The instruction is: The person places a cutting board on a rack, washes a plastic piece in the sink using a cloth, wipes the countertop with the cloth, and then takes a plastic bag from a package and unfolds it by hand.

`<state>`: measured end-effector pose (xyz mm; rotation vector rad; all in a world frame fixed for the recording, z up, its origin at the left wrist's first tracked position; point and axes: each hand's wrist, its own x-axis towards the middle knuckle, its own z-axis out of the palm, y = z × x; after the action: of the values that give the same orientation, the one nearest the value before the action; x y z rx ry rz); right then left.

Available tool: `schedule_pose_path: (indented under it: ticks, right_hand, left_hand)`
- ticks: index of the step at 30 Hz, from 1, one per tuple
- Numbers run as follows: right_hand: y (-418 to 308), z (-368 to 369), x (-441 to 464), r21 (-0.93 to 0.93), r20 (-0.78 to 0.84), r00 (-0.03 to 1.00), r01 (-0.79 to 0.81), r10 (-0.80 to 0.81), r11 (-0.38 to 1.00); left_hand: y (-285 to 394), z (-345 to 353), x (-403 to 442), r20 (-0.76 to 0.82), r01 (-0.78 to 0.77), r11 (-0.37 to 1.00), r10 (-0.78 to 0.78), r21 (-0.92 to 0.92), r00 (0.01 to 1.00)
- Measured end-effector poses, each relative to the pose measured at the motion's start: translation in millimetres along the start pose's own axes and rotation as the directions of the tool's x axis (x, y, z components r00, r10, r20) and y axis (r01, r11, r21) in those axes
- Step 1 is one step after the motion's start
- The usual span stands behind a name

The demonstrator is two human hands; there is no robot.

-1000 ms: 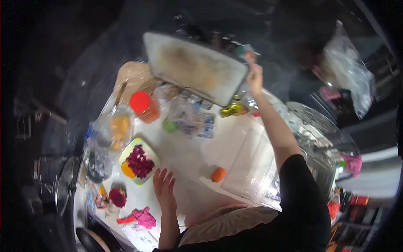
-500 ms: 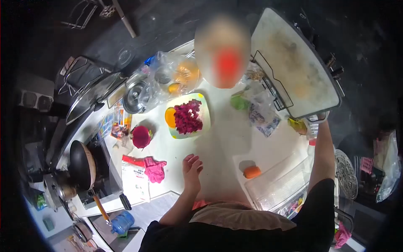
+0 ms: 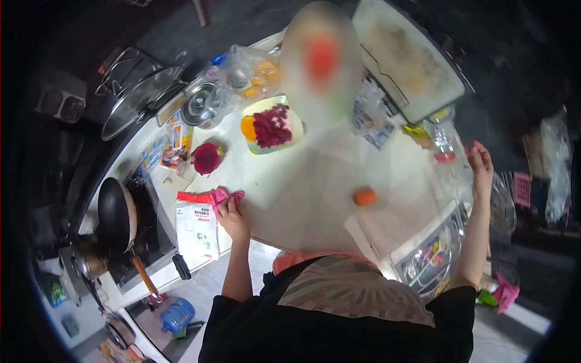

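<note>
My left hand point(image 3: 235, 222) is on the bunched pink cloth point(image 3: 226, 197), fingers curled over it at the top of a white and red packet point(image 3: 198, 227). Off the counter's right side, my right hand point(image 3: 480, 164) is raised with nothing in it, its fingers loosely bent and apart. Nearest to it is a clear jar with a red lid point(image 3: 444, 156). A pale green tray point(image 3: 296, 140) in the middle holds diced purple-red dragon fruit point(image 3: 270, 127) and an orange piece point(image 3: 249, 128). Left of it lies a cut dragon fruit half point(image 3: 207, 158). A carrot piece point(image 3: 365, 197) rests at the right.
A large stained cutting board point(image 3: 402, 63) stands at the back right beside a wire rack. Plastic bags point(image 3: 257, 75) and a steel pot lid point(image 3: 201, 104) are at the back left. A frying pan point(image 3: 115, 212) sits on the stove. A clear lidded container point(image 3: 433, 254) is near the front right.
My left hand has moved left onto the pink cloth. My right hand has come away from the cutting board's lower corner. The view has tilted, so the counter sits higher.
</note>
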<state>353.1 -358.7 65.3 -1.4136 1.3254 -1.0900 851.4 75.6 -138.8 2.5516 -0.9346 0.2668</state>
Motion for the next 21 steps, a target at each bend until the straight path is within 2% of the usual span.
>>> schedule_pose_path:
  ticks: [1,3,5,7,8,10,11,13,14,16,17,19,20,21]
  right_hand:
    - [-18.1,-3.7,-33.1,-0.015,0.043,0.999,0.000,0.000,1.000]
    - [-47.9,-15.3,-96.0,-0.062,0.053,0.999,0.010,-0.007,0.998]
    - [-70.7,-21.0,-150.1,-0.087,0.086,0.996,0.036,-0.028,0.996]
    - [-88.5,-25.5,-200.2,-0.041,0.132,0.985,0.120,-0.113,0.992]
    - [-96.3,-24.7,-220.6,-0.019,0.162,0.980,0.121,-0.117,0.992]
    - [-113.5,-19.0,-258.4,-0.027,0.202,0.972,0.132,-0.124,0.991]
    - [-116.1,-16.4,-274.4,0.045,0.230,0.965,0.119,-0.126,0.992]
    - [-121.3,-12.8,-299.9,0.123,0.300,0.940,0.133,-0.165,0.983]
    - [-120.0,-11.7,-309.5,0.113,0.304,0.940,0.123,-0.152,0.986]
    - [-106.9,-1.6,-322.6,0.138,0.319,0.936,0.109,-0.148,0.984]
    - [-95.8,7.7,-326.3,0.173,0.329,0.931,0.105,-0.158,0.979]
    - [-72.1,24.5,-333.1,-0.017,0.463,0.882,0.112,-0.092,0.994]
    - [-71.3,37.1,-341.7,-0.133,0.502,0.863,0.148,-0.062,0.980]
    - [-69.3,47.0,-352.7,-0.249,0.530,0.847,0.181,-0.022,0.952]
  left_hand:
    - [-0.9,7.4,-7.2,0.014,-0.023,1.000,0.023,-0.019,1.000]
    - [-2.6,24.6,-22.1,0.131,-0.009,0.977,0.037,-0.211,0.991]
    - [22.5,26.1,-41.0,0.120,-0.050,0.962,0.085,-0.270,0.989]
    - [49.4,33.3,-66.6,0.101,-0.140,0.937,0.181,-0.320,0.978]
    - [67.8,29.5,-76.8,0.097,-0.147,0.934,0.188,-0.326,0.977]
    - [107.4,21.2,-88.8,0.205,-0.144,0.850,0.282,-0.507,0.937]
    - [118.3,24.4,-89.8,0.204,-0.157,0.837,0.303,-0.524,0.931]
    - [139.5,31.2,-91.6,0.186,-0.246,0.751,0.439,-0.613,0.879]
    - [147.3,35.9,-92.0,0.185,-0.252,0.741,0.452,-0.622,0.873]
    - [157.8,43.1,-94.3,0.441,0.122,0.519,0.554,-0.846,0.706]
    - [162.8,40.7,-100.7,0.434,0.115,0.515,0.558,-0.849,0.707]
    - [169.7,32.3,-111.0,0.334,0.112,0.407,0.529,-0.906,0.780]
    - [170.3,24.2,-118.2,0.330,0.104,0.407,0.536,-0.907,0.777]
    - [168.0,12.6,-130.5,0.293,0.080,0.413,0.483,-0.907,0.825]
